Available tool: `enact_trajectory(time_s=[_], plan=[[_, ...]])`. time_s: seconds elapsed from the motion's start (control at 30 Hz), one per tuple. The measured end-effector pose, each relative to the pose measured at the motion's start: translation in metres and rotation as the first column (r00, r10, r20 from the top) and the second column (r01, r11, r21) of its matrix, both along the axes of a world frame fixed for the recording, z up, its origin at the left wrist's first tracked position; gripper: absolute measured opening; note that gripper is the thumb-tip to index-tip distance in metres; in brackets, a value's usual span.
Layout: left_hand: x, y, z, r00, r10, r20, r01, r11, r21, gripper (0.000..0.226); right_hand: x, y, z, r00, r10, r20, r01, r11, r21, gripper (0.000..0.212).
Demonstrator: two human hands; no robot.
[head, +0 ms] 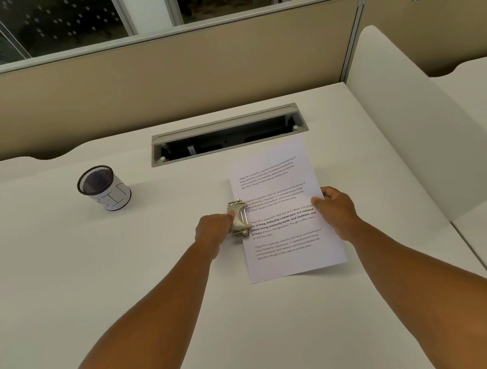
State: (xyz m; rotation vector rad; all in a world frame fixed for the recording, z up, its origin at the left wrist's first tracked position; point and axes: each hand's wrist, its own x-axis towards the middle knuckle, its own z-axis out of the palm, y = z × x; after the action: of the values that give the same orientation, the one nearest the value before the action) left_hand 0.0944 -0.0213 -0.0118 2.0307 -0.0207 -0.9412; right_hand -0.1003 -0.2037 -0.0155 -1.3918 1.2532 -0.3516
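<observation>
Toward the far edge of the white counter (94, 281), your right hand (337, 212) pinches the printed white paper sheet (289, 258) flat while your left hand (214, 230) grips the small metal hole punch (239, 219) at its left edge. Seat the margin squarely, then press straight down.

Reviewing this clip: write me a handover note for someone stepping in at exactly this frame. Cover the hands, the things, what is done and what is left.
Left hand: grips the silver metal hole punch.
Right hand: pinches the right edge of the white printed sheet of paper.
Things: the sheet lies flat on the white desk, and the punch sits over the middle of its left edge.
Done: sheet and punch are brought together. Whether holes are already cut cannot be told.
Left: probably press the punch, then slide the sheet out.
The black mesh cup with a white label stands apart on the left.
</observation>
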Motion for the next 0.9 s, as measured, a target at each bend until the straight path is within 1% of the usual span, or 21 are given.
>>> enact_trajectory(time_s=[0.17, 0.27, 0.47, 0.57, 0.67, 0.73, 0.83, 0.9], plan=[[0.003, -0.001, -0.001, 1.000, -0.001, -0.025, 0.002, 1.000, 0.028, 0.031, 0.005, -0.002, -0.002, 0.999, 0.024, -0.033, -0.024, 1.000, 0.005, 0.016], [0.002, -0.004, -0.001, 0.999, -0.003, -0.051, 0.003, 1.000, 0.002, 0.020, 0.007, -0.002, -0.006, 0.997, 0.032, -0.063, -0.032, 0.999, 0.004, 0.018], [0.004, -0.004, -0.011, 1.000, -0.016, 0.007, 0.015, 0.997, 0.076, 0.023, 0.010, 0.000, -0.010, 0.992, 0.046, -0.113, -0.046, 0.999, 0.003, 0.020], [0.003, -0.006, -0.011, 1.000, -0.012, -0.013, 0.013, 0.998, 0.066, 0.022, 0.012, 0.000, -0.011, 0.987, 0.067, -0.145, -0.069, 0.998, -0.009, 0.022], [0.003, -0.007, -0.011, 0.999, -0.032, -0.004, 0.032, 0.995, 0.095, 0.018, 0.012, 0.001, -0.013, 0.978, 0.071, -0.197, -0.079, 0.996, -0.035, 0.025], [0.004, -0.007, -0.011, 1.000, -0.014, -0.020, 0.016, 0.995, 0.096, 0.014, 0.012, 0.001, -0.015, 0.969, 0.062, -0.241, -0.081, 0.994, -0.071, 0.031], [0.007, -0.007, -0.010, 0.999, 0.018, -0.052, -0.013, 0.997, 0.083, 0.020, 0.010, 0.001, -0.016, 0.955, -0.001, -0.297, -0.036, 0.992, -0.118, 0.046], [0.010, -0.008, -0.013, 0.998, 0.022, -0.059, -0.018, 0.998, 0.065, 0.022, 0.008, 0.001, -0.018, 0.949, -0.021, -0.314, -0.029, 0.988, -0.154, 0.047]])
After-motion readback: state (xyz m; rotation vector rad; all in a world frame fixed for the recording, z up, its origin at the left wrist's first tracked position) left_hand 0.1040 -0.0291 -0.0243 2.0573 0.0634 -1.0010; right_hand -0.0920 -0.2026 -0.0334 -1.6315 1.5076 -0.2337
